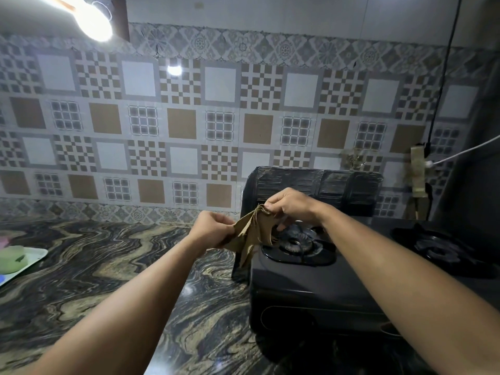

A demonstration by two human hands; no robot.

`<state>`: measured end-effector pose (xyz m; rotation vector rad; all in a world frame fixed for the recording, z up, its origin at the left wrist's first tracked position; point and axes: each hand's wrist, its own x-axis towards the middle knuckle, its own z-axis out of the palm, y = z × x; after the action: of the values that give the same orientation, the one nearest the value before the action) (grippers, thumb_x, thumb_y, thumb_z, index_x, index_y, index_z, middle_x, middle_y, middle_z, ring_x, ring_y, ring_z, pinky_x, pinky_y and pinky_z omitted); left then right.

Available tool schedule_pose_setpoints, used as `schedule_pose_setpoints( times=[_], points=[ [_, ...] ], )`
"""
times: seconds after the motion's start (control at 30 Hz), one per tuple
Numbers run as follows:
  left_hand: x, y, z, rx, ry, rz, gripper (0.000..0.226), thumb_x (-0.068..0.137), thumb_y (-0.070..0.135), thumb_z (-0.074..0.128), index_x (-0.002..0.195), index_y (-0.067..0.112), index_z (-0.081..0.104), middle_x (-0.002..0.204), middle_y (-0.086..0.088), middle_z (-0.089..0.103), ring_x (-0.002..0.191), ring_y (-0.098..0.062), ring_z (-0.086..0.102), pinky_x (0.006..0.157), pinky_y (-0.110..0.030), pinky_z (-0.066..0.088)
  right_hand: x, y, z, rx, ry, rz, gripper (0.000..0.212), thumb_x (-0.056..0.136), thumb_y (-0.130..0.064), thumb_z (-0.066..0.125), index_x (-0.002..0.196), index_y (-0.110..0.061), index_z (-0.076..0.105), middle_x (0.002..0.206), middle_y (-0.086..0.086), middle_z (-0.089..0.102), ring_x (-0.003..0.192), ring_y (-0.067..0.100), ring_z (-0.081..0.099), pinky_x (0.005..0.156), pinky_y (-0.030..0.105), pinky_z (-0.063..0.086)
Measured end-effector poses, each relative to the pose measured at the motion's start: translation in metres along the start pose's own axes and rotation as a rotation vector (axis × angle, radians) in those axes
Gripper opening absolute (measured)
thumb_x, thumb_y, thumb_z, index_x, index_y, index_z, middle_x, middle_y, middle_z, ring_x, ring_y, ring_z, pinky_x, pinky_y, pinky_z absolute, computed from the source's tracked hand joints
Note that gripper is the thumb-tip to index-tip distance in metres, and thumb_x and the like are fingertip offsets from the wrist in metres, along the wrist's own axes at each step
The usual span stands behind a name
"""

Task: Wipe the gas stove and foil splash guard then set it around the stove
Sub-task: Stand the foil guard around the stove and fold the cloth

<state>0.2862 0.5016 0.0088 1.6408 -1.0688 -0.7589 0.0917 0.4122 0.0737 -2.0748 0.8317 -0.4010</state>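
Observation:
A black gas stove [311, 290] stands on the marbled counter at the right, with one burner [297, 243] near its left end and a second burner [441, 249] further right. A dark, ribbed foil splash guard [319, 185] stands upright behind the stove and runs down its left side. In the air above the stove's left edge I hold a brown cloth [250, 235]. My left hand [212, 228] grips its left end and my right hand [290, 205] pinches its upper corner. The cloth hangs crumpled between them.
The dark swirled counter [108, 266] spreads to the left. A white tray [32, 257] with a green object lies at the far left edge. Patterned tiles cover the wall behind. A black cable and a white cord [460, 152] hang at the right. A bright lamp glares at the top left.

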Motion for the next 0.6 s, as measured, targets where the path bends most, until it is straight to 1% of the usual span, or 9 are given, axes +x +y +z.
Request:
schedule_pose_setpoints(
  times=[0.07,0.13,0.27,0.33,0.37,0.43,0.47,0.53,0.6],
  points=[
    [0.003,0.003,-0.003,0.123,0.051,0.033,0.013,0.081,-0.001,0.065,0.077,0.008,0.074,0.08,-0.015,0.073,0.067,-0.026,0.067,0.057,-0.033,0.057,-0.006,0.001,-0.004,-0.041,-0.022,0.015,0.034,0.093,-0.007,0.051,0.065,-0.012,0.068,0.071,0.007,0.066,0.064,0.014,0.063,0.062,0.034,0.055],
    [0.005,0.01,-0.003,0.135,0.104,0.069,0.018,0.084,-0.001,0.063,0.075,0.011,0.072,0.083,-0.013,0.073,0.078,-0.029,0.069,0.065,-0.037,0.059,-0.01,0.001,-0.006,-0.059,-0.003,0.037,0.034,0.085,-0.004,0.05,0.059,-0.012,0.069,0.067,0.009,0.065,0.062,0.016,0.061,0.061,0.032,0.054],
    [0.004,0.032,0.006,0.121,0.14,0.148,0.03,0.088,-0.002,0.052,0.071,0.015,0.071,0.082,-0.008,0.071,0.086,-0.026,0.067,0.077,-0.035,0.058,-0.018,0.001,-0.007,-0.101,0.066,0.089,0.032,0.085,-0.008,0.044,0.08,0.006,0.073,0.072,0.017,0.071,0.059,0.015,0.064,0.054,0.024,0.048],
    [0.003,0.042,0.014,0.131,0.144,0.197,0.033,0.087,-0.002,0.052,0.069,0.018,0.072,0.083,-0.006,0.072,0.088,-0.024,0.068,0.079,-0.031,0.056,-0.022,0.001,-0.007,-0.117,0.134,0.059,0.029,0.09,-0.017,0.052,0.084,0.003,0.073,0.076,0.015,0.073,0.065,0.017,0.067,0.057,0.026,0.049],
    [0.003,0.047,0.017,0.147,0.155,0.224,0.032,0.086,0.0,0.055,0.069,0.019,0.074,0.084,-0.005,0.073,0.088,-0.021,0.067,0.08,-0.03,0.055,-0.022,0.001,-0.005,-0.138,0.146,0.037,0.03,0.09,-0.026,0.059,0.085,0.0,0.073,0.077,0.012,0.073,0.068,0.015,0.067,0.058,0.028,0.049],
    [0.001,0.058,0.021,0.151,0.161,0.265,0.025,0.084,0.003,0.062,0.071,0.02,0.075,0.084,-0.003,0.074,0.086,-0.017,0.066,0.078,-0.029,0.056,-0.023,-0.002,0.002,-0.202,0.133,0.017,0.041,0.083,-0.046,0.07,0.084,-0.005,0.074,0.075,0.005,0.073,0.065,0.01,0.067,0.057,0.028,0.052],
    [0.0,0.064,0.023,0.14,0.145,0.28,0.022,0.082,0.005,0.068,0.069,0.021,0.074,0.081,-0.001,0.073,0.083,-0.016,0.066,0.073,-0.028,0.056,-0.024,-0.003,0.005,-0.218,0.126,0.024,0.045,0.078,-0.052,0.073,0.084,-0.007,0.074,0.076,0.003,0.073,0.065,0.01,0.067,0.06,0.03,0.054],
    [-0.003,0.076,0.026,0.156,0.115,0.316,0.02,0.076,0.009,0.077,0.063,0.024,0.072,0.075,0.004,0.072,0.075,-0.011,0.066,0.064,-0.025,0.054,-0.024,-0.001,0.008,-0.181,0.119,0.047,0.052,0.072,-0.055,0.077,0.086,-0.006,0.074,0.081,0.006,0.075,0.067,0.014,0.07,0.067,0.037,0.057],
    [-0.004,0.087,0.028,0.22,0.095,0.356,0.018,0.072,0.011,0.082,0.062,0.024,0.073,0.071,0.006,0.071,0.07,-0.007,0.065,0.06,-0.021,0.051,-0.026,0.001,0.007,-0.124,0.114,0.066,0.054,0.071,-0.054,0.078,0.089,-0.004,0.073,0.085,0.01,0.076,0.072,0.021,0.073,0.069,0.039,0.058]
  ],
)
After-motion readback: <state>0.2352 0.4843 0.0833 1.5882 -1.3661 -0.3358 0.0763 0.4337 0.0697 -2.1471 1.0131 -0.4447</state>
